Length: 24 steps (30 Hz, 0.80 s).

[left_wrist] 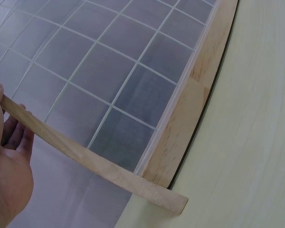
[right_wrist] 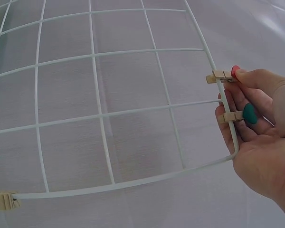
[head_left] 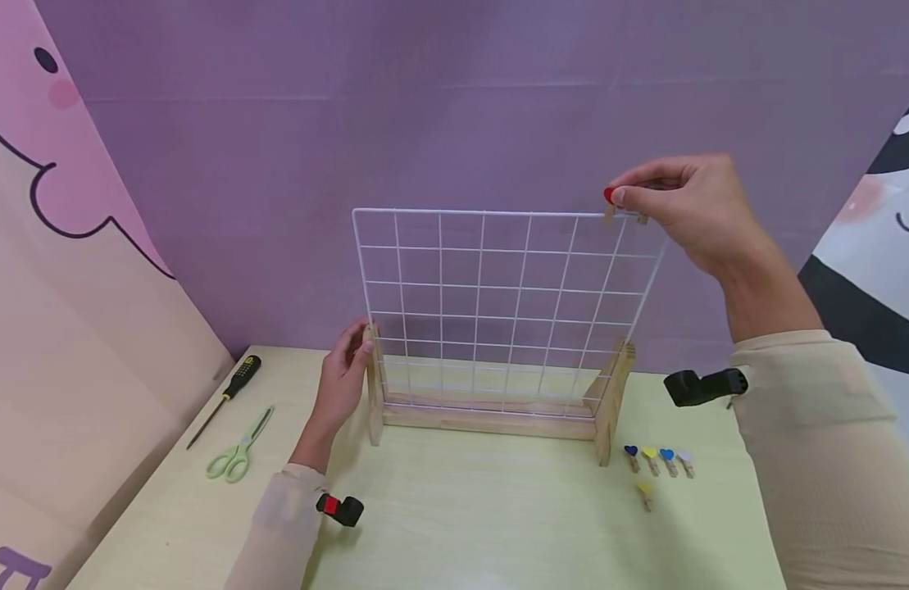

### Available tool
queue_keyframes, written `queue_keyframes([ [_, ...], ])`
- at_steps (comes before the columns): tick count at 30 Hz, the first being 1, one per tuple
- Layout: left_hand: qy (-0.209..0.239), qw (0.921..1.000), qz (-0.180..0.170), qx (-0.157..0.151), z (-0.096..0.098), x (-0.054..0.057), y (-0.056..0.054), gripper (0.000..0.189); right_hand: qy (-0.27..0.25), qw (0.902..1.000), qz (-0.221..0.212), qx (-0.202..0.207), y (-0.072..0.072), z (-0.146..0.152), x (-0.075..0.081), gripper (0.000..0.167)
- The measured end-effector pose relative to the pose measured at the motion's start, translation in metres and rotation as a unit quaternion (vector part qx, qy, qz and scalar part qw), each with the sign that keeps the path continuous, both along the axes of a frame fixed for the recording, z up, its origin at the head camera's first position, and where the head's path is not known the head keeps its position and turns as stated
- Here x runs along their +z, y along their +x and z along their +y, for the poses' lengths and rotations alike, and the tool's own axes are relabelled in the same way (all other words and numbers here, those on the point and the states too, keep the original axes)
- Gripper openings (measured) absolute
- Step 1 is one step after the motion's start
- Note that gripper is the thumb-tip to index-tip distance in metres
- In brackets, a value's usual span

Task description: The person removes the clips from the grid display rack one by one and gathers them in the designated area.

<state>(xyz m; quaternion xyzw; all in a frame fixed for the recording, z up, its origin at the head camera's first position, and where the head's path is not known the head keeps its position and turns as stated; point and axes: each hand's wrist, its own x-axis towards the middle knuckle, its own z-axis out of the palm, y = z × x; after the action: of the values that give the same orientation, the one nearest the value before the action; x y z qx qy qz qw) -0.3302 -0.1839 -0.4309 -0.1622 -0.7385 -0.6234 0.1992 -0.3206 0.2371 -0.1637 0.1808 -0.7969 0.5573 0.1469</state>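
A white wire grid (head_left: 502, 289) stands upright in a wooden stand (head_left: 491, 420). At the grid's top right, my right hand (head_left: 701, 201) pinches a small wooden clothespin (right_wrist: 222, 76) with a red heart on its end; the clothespin sits across the top wire. Beside it, a second clothespin (right_wrist: 233, 116) with a dark green heart is clipped on the same wire, in front of my right palm. My left hand (head_left: 341, 385) grips the upper end of the stand's left upright (left_wrist: 92, 161), thumb on one side and fingers on the other.
Several heart clothespins (head_left: 668, 463) in dark blue, yellow, blue and pale lilac lie right of the stand, with another yellow clothespin (head_left: 645, 493) nearer. On the left lie green scissors (head_left: 234, 459) and a black-and-yellow screwdriver (head_left: 236, 385). Purple cloth (head_left: 461, 147) hangs behind the table.
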Motion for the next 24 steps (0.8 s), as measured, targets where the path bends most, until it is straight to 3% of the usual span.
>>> queue_keyframes([
  [14, 0.002, 1.0000, 0.002, 0.004, 0.0000, -0.0015, -0.0033, 0.043, -0.015, 0.9998, -0.006, -0.015, -0.0036, -0.0039, 0.0000, 0.008],
  [24, -0.005, 1.0000, -0.002, 0.007, 0.0002, 0.0014, -0.0011, 0.043, -0.068, 0.9976, -0.004, 0.008, -0.0022, -0.0037, -0.0030, 0.008],
])
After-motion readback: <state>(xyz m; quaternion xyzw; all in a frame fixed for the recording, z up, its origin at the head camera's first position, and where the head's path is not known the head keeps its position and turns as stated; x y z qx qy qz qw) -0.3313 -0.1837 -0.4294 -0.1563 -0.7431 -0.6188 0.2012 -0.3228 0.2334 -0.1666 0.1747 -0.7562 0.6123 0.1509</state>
